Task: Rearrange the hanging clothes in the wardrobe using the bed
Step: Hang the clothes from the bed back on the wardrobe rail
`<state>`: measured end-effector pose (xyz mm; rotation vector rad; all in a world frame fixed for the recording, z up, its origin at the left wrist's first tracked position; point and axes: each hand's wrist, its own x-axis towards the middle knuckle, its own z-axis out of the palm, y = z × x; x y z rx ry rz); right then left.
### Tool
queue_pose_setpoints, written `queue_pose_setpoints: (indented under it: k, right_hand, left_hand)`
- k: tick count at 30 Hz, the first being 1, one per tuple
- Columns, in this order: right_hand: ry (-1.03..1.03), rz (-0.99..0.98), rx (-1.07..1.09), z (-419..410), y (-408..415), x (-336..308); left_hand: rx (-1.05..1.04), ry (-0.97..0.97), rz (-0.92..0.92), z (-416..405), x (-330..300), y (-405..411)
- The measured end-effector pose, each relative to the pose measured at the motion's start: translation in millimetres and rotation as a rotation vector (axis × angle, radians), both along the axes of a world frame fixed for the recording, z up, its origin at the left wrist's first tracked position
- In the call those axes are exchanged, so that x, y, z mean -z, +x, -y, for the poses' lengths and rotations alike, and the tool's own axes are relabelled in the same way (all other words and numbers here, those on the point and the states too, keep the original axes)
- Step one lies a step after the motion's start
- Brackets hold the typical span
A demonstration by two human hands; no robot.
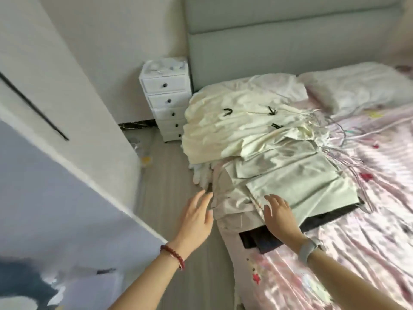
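- The bed (pixel 368 220) wears a glossy pink satin cover, finely crinkled and printed with small red stars; a padded grey-green headboard (pixel 290 41) rises behind it and a white pillow (pixel 357 86) lies at its head.
- A pile of clothes (pixel 279 157) lies across the near-left part of the bed, its hem side hanging over the mattress edge toward the floor.
- The top of the pile is a cream garment (pixel 234 130), soft and rumpled, with three small black marks on it.
- Below it overlap flat sage-green pieces (pixel 301 186) with a smooth, faintly shiny weave and straight folded edges; under those lie beige fabric (pixel 234 209) and a dark, nearly black layer (pixel 259 240) that peeps out at the near side.
- Thin wire hangers (pixel 348 153), pale and tangled, fan out from the pile's right side onto the pink cover.
- The left hand (pixel 196 218) is spread wide with fingers straight, holding nothing; its fingertips are at the left edge of the beige fabric where it drops off the bed, and whether they touch it is unclear. A dark red bead bracelet (pixel 173 256) circles that wrist.
- The right hand (pixel 279 218) lies palm down, fingers extended and slightly apart, on the near edge of the pile over the sage-green and beige layers, gripping nothing. A grey wristband (pixel 307 249) sits on its wrist.
- A narrow white plastic drawer unit (pixel 167 99) with dark round knobs stands between the bed and the wall, on a grey wood-grain floor (pixel 169 175).
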<state>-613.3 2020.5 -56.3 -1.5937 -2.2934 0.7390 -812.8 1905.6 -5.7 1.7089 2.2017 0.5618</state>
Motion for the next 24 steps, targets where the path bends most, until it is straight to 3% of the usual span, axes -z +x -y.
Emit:
queue_pose_setpoints:
  k: [4,11,16,24]
  right_hand:
    - [-0.131,0.018,0.256,-81.5,100.8,29.6]
    - [-0.233,-0.036,0.596,-195.2,227.0,78.7]
    - [-0.313,-0.072,0.833,-253.5,287.4,124.8]
    - [-0.464,0.193,0.924,-291.6,332.8,172.1]
  left_hand:
    - [0.153,-0.192,0.136,-114.5,43.7,75.2]
    - [0.351,-0.399,0.017,-247.5,117.5,170.6]
    - [0.461,-0.488,-0.066,-295.5,167.3,224.4]
    - [0.53,-0.668,-0.01,-308.9,218.9,246.9]
